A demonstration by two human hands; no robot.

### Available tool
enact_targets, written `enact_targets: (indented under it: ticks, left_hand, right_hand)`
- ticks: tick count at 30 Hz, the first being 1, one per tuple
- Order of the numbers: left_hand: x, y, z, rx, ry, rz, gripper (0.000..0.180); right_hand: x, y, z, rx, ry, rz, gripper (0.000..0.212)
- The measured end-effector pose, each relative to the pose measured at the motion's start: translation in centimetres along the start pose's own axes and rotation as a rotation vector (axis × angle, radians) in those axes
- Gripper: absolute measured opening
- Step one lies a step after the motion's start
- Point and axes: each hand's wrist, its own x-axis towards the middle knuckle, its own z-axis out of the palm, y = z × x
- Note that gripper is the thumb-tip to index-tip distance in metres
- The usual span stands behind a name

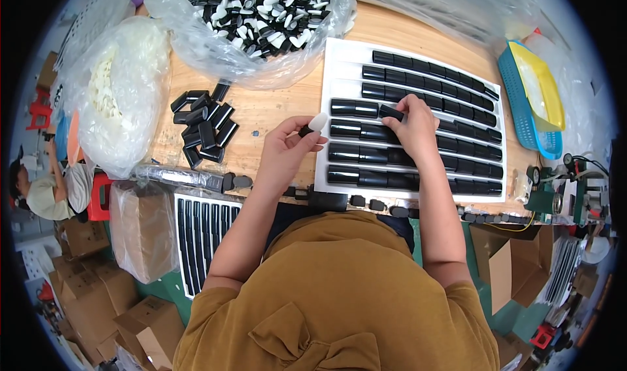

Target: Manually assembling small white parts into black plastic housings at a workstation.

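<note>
My left hand is closed, pinching a small black piece with a white oval tip at the left edge of a white tray. Over the tray's middle, the fingers of my right hand close on a short black tube, which lies tilted beside the left end of a row. Several rows of glossy black tubes fill much of the tray; my right hand and forearm hide part of them. A heap of loose black tubes lies on the table to the left of my left hand.
Behind the heap stands a clear bag of black-and-white pieces; a bag with pale pieces is at the left. Blue and yellow baskets and a gauge device are at the right. Another filled tray and cartons lie below.
</note>
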Motion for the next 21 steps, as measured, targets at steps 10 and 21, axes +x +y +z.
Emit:
enact_targets:
  ticks: [10,21]
  left_hand:
    - [-1.5,2.9,2.2,0.055,-0.086,0.057,0.034]
    - [-1.9,3.3,3.0,0.029,-0.132,0.053,0.032]
  right_hand:
    - [-5.0,-5.4,-4.6,1.060,-0.316,-0.045,0.029]
    - [-6.0,-6.0,-4.9,1.123,-0.406,-0.022,0.025]
